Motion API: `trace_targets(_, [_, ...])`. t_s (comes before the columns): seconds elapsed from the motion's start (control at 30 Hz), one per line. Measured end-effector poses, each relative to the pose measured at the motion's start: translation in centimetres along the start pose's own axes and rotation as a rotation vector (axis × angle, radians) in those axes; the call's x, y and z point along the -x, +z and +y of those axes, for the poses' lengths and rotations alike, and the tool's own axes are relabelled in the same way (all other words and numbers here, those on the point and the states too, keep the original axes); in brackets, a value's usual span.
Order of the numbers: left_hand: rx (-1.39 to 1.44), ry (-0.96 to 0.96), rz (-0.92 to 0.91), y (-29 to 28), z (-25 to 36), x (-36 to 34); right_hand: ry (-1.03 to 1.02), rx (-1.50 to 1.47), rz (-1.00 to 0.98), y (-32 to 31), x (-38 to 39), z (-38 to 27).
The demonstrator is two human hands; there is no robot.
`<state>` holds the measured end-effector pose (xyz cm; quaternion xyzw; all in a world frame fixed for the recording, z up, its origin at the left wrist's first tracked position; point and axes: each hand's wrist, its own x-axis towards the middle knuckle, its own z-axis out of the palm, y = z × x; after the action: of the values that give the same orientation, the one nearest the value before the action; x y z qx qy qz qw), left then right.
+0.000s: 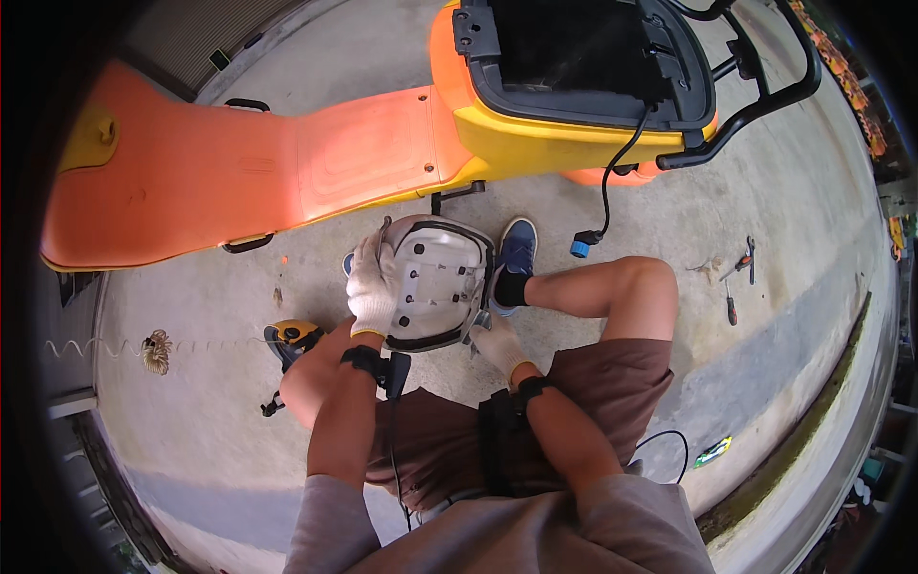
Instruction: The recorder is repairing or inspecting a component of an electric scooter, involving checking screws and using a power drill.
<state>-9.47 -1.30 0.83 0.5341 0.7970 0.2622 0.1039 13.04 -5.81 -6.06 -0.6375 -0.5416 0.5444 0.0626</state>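
A scooter seat (pixel 437 277) lies upside down between my legs, its pale base with several dark fittings facing up and a dark rim running round it. My left hand (pixel 373 289), in a white knitted glove, is closed on the seat's left edge, with a dark grey strip sticking up past its fingertips. At the lower right edge of the seat, my gloved right hand (pixel 497 342) is closed around something grey that I cannot make out. Its fingertips are partly hidden.
An orange and yellow scooter body (pixel 363 143) stands ahead, its black seat compartment (pixel 574 48) uncovered. From it hangs a cable with a blue connector (pixel 580 247). Hand tools (pixel 732 308) lie on the concrete at right. A coiled air hose (pixel 158 352) and orange-black tool (pixel 295 335) are at left.
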Motion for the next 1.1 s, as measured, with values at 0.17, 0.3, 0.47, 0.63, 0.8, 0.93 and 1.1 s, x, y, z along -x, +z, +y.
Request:
trace_targets(0.17, [0.062, -0.027, 0.021, -0.2, -0.5, 0.8, -0.037, -0.005, 0.046, 0.9, -0.7, 3.3])
trace_targets(0.3, [0.072, -0.069, -0.065, -0.7, -0.3, 1.0, -0.011, -0.103, 0.08, 0.2, -2.0, 4.2])
trace_targets(0.47, [-0.032, 0.022, -0.09, -1.0, -0.1, 0.8, 0.1, -0.458, 0.024, -1.4, -1.0, 4.2])
trace_targets(0.63, [-0.116, 0.048, -0.156, -0.9, 1.4, 1.1, 0.044, -0.586, 0.142, -2.1, 0.3, 3.6])
trace_targets(0.8, [-0.129, 0.105, -0.117, -0.5, 3.1, 1.7, 0.094, -0.694, 0.414, -3.5, 0.3, 4.3])
trace_targets(0.93, [-0.135, 0.108, -0.12, -0.3, 3.1, 1.4, -0.062, -0.226, 0.603, -4.0, -0.5, 5.5])
trace_targets(1.1, [-0.067, 0.071, -0.097, -0.2, 2.3, 0.5, 0.103, 0.288, 0.573, -5.0, -2.8, 6.5])
